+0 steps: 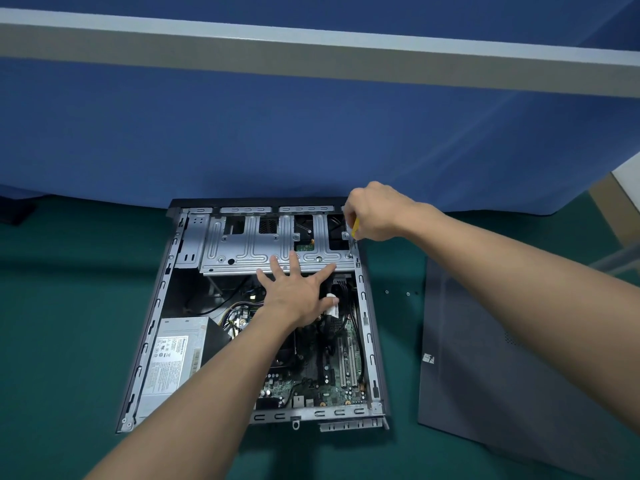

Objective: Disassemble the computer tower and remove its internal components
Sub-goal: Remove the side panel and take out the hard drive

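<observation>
1. Head view: the computer tower is seen lying open on a green mat.
2. The left hand is spread flat, fingers straight, on the drive cage. The motherboard is partly hidden by the forearm.
3. The right hand is curled round a yellow screwdriver, which is largely hidden. Its tip at the cage's right corner is barely made out.
4. A side panel is cut off at the right.

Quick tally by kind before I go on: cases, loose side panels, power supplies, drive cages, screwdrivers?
case: 1
side panel: 1
power supply: 1
drive cage: 1
screwdriver: 1
Total: 5
</observation>
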`<action>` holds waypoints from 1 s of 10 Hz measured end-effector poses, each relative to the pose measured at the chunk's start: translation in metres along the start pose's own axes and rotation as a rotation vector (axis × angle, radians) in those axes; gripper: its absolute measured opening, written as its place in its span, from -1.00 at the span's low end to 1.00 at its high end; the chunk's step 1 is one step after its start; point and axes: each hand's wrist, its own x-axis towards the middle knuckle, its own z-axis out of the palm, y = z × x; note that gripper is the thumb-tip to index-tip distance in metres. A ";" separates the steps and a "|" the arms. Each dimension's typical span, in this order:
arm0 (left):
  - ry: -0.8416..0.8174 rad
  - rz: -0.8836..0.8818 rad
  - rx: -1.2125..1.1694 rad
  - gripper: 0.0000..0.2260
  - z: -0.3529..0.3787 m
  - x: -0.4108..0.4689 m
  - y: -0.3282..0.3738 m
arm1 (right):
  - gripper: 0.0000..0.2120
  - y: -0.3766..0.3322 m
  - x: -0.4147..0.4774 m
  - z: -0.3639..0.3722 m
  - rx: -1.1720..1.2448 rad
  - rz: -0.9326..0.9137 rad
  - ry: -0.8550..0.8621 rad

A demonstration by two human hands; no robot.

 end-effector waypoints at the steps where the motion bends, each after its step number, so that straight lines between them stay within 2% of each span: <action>1: 0.005 -0.001 0.007 -0.38 0.000 0.000 0.000 | -0.89 0.001 -0.001 0.005 0.063 0.007 -0.069; 2: 0.000 -0.001 0.010 -0.38 0.000 0.000 0.000 | -0.58 0.000 -0.002 0.007 -0.058 0.131 -0.070; 3: 0.003 0.003 0.008 -0.38 0.000 -0.001 0.000 | -0.62 -0.001 0.001 0.007 -0.098 0.157 -0.085; 5: 0.006 0.002 0.014 -0.38 0.000 -0.002 0.000 | -0.87 0.001 0.000 -0.001 -0.075 0.032 -0.014; 6: 0.003 -0.001 0.017 -0.38 0.000 -0.001 0.000 | -0.78 0.002 -0.001 0.001 0.024 -0.029 -0.075; 7: -0.002 -0.004 0.022 -0.38 0.000 -0.001 0.001 | -0.77 0.002 0.000 0.005 -0.121 0.060 -0.084; 8: 0.000 0.000 0.020 -0.38 -0.001 -0.002 0.001 | -0.58 0.003 0.002 0.004 -0.158 0.165 -0.103; 10: 0.005 -0.001 0.031 -0.38 0.000 -0.003 0.000 | -0.79 0.000 0.001 0.009 -0.062 0.067 0.074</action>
